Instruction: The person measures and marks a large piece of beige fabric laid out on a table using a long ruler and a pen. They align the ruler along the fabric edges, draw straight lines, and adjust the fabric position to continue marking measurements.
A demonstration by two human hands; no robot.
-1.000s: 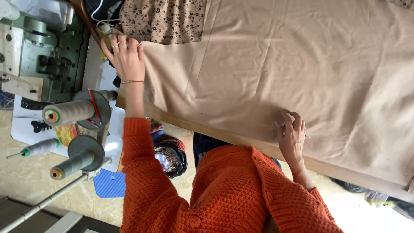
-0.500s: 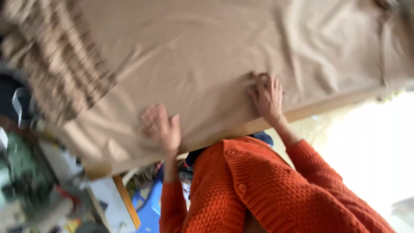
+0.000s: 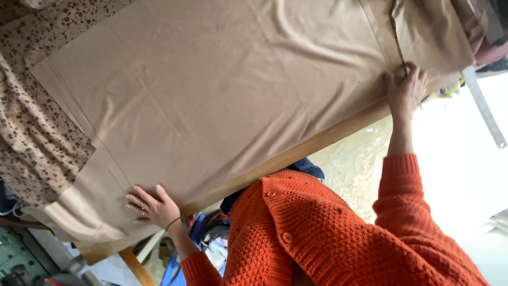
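Observation:
A large tan cloth point(image 3: 227, 95) lies spread flat over a wooden table point(image 3: 296, 151). My left hand point(image 3: 151, 206) rests palm down with fingers apart on the cloth's near left corner, by the table edge. It wears rings and a thin bracelet. My right hand point(image 3: 405, 90) lies flat on the cloth far to the right, its fingertips at a dark slit or seam point(image 3: 398, 42) that runs across the cloth. Neither hand grips anything. My orange knit cardigan point(image 3: 317, 233) fills the lower frame.
A brown flower-print fabric point(image 3: 26, 116) lies beside and under the tan cloth at the left. A metal ruler point(image 3: 484, 108) hangs past the table's right end. Part of a green machine point(image 3: 13, 259) and a wooden table leg point(image 3: 135, 267) show at the lower left.
My hands have spread far apart along the near edge: the left went to the cloth's left corner, the right out to the slit at the far right. The view swung across the table.

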